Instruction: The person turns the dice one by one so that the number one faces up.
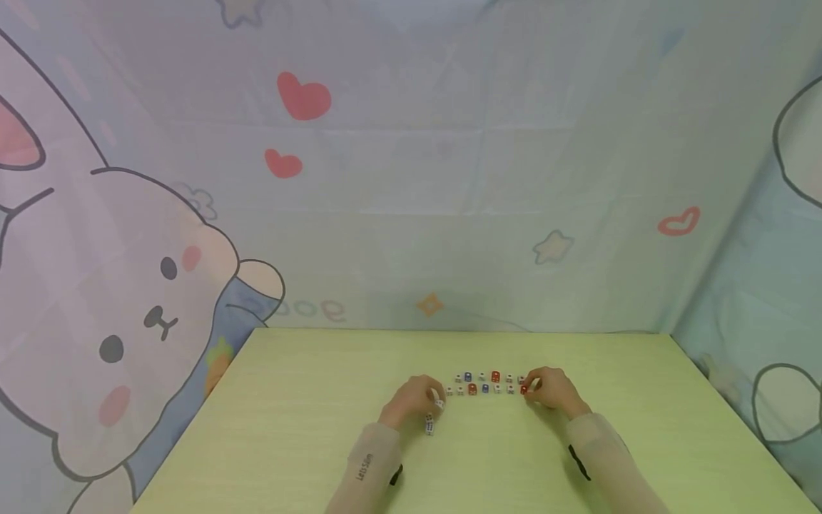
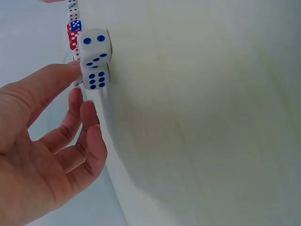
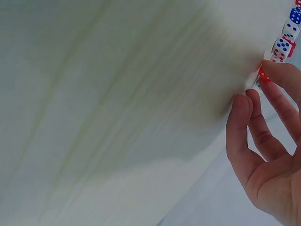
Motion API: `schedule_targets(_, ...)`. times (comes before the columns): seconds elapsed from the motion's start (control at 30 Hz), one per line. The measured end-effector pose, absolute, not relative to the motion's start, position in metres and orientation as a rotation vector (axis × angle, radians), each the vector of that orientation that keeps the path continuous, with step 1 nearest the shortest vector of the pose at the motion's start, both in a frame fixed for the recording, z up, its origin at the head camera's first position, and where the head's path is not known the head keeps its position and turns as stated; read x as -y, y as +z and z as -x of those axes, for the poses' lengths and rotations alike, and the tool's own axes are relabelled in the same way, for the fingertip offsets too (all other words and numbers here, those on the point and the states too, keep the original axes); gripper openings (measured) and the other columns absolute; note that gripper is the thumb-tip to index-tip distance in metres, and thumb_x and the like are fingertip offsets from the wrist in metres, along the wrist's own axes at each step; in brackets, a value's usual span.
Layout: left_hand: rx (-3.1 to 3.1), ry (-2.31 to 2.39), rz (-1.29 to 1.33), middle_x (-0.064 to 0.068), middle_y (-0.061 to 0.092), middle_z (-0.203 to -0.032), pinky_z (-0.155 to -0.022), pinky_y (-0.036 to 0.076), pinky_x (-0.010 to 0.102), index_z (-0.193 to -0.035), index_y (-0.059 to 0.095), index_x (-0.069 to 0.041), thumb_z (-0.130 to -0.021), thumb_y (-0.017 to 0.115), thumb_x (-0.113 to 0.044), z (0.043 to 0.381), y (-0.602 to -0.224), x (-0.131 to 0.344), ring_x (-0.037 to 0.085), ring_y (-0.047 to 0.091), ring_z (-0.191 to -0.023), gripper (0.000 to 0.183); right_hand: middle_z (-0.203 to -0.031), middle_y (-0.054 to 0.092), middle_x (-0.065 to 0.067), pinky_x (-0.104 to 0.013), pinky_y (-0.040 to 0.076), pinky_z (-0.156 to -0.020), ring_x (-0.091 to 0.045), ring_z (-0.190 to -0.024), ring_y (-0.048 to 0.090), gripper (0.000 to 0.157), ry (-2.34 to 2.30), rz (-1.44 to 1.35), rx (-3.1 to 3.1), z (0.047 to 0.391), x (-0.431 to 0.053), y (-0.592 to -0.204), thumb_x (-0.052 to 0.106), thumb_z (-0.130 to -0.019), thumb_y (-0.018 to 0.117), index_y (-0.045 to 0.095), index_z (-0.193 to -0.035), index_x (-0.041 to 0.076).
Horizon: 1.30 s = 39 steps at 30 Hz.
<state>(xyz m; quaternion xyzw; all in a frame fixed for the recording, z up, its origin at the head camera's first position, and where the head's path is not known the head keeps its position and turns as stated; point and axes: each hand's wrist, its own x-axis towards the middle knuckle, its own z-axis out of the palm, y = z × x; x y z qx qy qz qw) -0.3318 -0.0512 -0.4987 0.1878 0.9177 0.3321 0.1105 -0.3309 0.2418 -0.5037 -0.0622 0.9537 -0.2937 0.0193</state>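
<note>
In the head view two rows of small dice lie on the table, white ones mixed with a few red and blue, such as this red die (image 1: 495, 376). My left hand (image 1: 411, 400) is at the left end of the rows, a white die (image 1: 439, 404) between thumb and fingertips. Just below that hand sit two more white dice (image 1: 429, 428), which look large in the left wrist view and partly cover the fingertips there. At the rows' right end my right hand (image 1: 554, 390) pinches a red die (image 3: 264, 74) between thumb and index finger, its other fingers loosely bent.
The pale yellow-green table (image 1: 270, 414) reaches back to a hanging cloth (image 1: 417, 178) printed with hearts, stars and a cartoon rabbit. Another stretch of cloth (image 1: 764, 307) hangs along the right side.
</note>
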Motion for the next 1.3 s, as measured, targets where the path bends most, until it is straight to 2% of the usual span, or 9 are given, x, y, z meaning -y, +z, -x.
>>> schedule_targets(0.2,-2.642,1.077,-0.545,0.006,0.063,-0.078,-0.057,0.043,0.027,-0.083,0.065,-0.008,-0.070,0.072,-0.005,0.329,-0.495,0.056,0.012,0.054,-0.061,0.015,-0.073,0.062,-0.005,-0.025,0.041,-0.045,-0.012,-0.050,0.049,0.012,-0.946,0.173,-2.948,0.329,-0.243,-0.504,0.010,-0.074,0.068,0.066,-0.086,0.010)
schedule_targets(0.7,-2.621,1.137,-0.522,0.006,0.064,-0.067,-0.050,0.042,0.023,-0.081,0.066,-0.006,-0.069,0.071,-0.003,0.332,-0.499,0.060,0.011,0.052,-0.052,0.014,-0.082,0.063,-0.010,-0.026,0.042,-0.047,-0.013,-0.051,0.049,0.018,-1.053,0.115,-2.917,0.328,-0.245,-0.505,0.011,-0.074,0.068,0.066,-0.092,0.008)
schedule_targets(0.97,-2.656,1.151,-0.469,0.005,0.064,-0.075,-0.058,0.044,0.028,-0.079,0.065,-0.008,-0.069,0.072,-0.005,0.339,-0.494,0.060,0.016,0.056,-0.064,0.013,-0.077,0.064,-0.008,-0.027,0.044,-0.046,-0.014,-0.047,0.048,0.018,-1.119,0.086,-2.877,0.328,-0.246,-0.504,0.012,-0.075,0.068,0.066,-0.092,0.008)
schedule_targets(1.1,-2.701,1.181,-0.487,0.003,0.063,-0.072,-0.055,0.044,0.028,-0.076,0.064,-0.010,-0.067,0.073,-0.009,0.348,-0.496,0.058,0.015,0.056,-0.062,0.013,-0.077,0.063,-0.008,-0.026,0.045,-0.046,-0.014,-0.051,0.050,0.016,-1.164,0.088,-2.849,0.327,-0.246,-0.504,0.011,-0.076,0.067,0.067,-0.091,0.007)
schedule_targets(1.3,-2.712,1.215,-0.399,0.011,0.064,-0.079,-0.057,0.044,0.028,-0.081,0.063,-0.003,-0.071,0.070,-0.007,0.355,-0.490,0.047,0.017,0.056,-0.063,0.013,-0.076,0.064,-0.008,-0.027,0.045,-0.046,-0.015,-0.054,0.051,0.015,-1.217,0.078,-2.827,0.327,-0.244,-0.504,0.010,-0.076,0.067,0.067,-0.090,0.007)
